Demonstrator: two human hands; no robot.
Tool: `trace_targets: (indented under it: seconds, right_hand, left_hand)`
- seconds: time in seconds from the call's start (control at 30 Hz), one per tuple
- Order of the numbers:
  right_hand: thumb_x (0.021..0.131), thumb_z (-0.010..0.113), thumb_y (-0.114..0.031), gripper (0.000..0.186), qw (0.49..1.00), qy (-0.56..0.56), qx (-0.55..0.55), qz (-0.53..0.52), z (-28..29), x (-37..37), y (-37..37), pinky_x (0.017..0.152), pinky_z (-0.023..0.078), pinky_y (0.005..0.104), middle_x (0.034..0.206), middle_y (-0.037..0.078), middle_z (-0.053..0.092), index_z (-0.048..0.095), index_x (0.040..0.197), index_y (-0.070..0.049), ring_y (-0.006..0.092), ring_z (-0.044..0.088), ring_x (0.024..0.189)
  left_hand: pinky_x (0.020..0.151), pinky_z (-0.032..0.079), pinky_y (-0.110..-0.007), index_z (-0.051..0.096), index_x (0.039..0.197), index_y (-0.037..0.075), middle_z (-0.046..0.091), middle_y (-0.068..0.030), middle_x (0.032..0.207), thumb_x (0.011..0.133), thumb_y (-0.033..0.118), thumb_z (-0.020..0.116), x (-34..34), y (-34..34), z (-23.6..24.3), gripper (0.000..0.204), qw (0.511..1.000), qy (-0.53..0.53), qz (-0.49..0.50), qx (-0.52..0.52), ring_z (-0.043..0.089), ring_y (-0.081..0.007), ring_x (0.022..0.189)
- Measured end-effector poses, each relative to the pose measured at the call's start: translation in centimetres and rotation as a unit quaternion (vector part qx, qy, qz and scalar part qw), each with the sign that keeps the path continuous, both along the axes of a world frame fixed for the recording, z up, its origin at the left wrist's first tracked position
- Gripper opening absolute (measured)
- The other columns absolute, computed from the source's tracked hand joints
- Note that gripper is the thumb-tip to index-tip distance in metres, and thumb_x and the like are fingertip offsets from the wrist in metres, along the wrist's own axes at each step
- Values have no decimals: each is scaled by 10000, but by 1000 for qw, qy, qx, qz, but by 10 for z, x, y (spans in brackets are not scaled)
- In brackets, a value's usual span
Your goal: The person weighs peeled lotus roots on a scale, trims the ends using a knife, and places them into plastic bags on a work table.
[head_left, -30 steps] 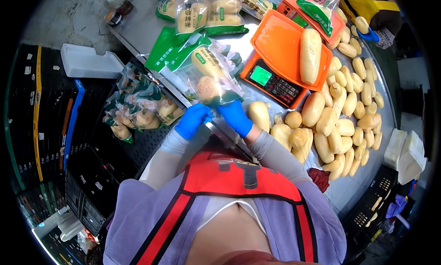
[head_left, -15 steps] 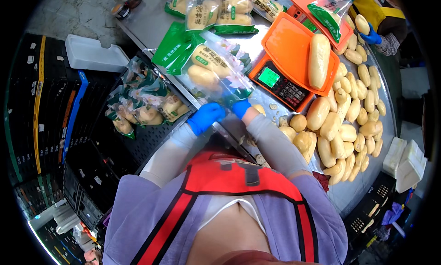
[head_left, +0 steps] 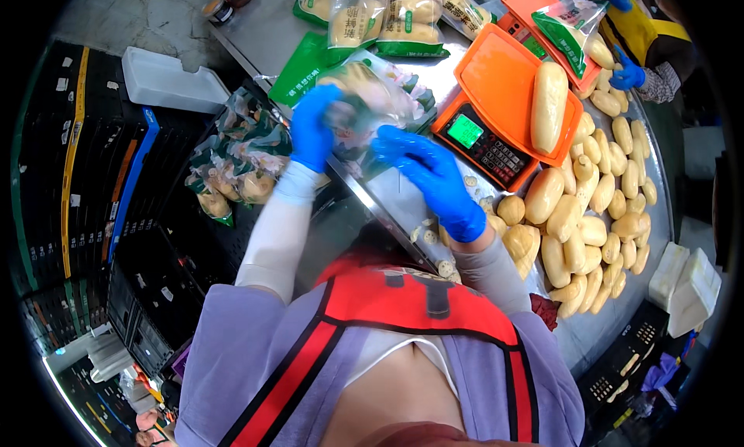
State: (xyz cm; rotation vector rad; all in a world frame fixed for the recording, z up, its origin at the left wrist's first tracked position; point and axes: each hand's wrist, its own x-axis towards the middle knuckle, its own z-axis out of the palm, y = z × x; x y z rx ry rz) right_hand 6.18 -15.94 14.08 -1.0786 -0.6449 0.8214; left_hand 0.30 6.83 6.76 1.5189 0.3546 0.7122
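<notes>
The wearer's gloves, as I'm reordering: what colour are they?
Blue, on left hand and right hand; see head view.

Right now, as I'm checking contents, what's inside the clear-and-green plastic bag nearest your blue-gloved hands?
Pale, rounded vegetable pieces show through the bag, though blurred. Its pink flower print and the left hand cover parts, so I can't count them.

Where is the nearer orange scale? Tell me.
Head view, right of centre: the nearer orange scale stands just beyond the right hand, beside the heaped pale roots.

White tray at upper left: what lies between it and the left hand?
The head view shows filled bags between the white tray and the left hand.
</notes>
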Motion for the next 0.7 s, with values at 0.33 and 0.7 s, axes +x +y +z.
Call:
trace_targets:
  seconds: [0.33, 0.7]
  right_hand:
    - [892, 522, -112, 376, 969, 88, -145, -177, -26, 32, -101, 895, 438, 287, 1153, 111, 608, 518, 1248, 9, 167, 584, 1016]
    - [906, 521, -147, 353, 951, 84, -209, -214, -50, 27, -127, 861, 437, 276, 1107, 94, 631, 532, 1231, -10, 158, 590, 985]
  left_hand:
    - [864, 428, -292, 562, 1062, 48, 552, -15, 985, 930, 159, 540, -192, 149, 28, 174, 962, -34, 214, -164, 524, -135, 951]
    - [855, 452, -337, 521, 1140, -23, 586, -97, 1064, 866, 130, 592, -302, 141, -199, 321, 918, 209, 238, -238, 574, -215, 961]
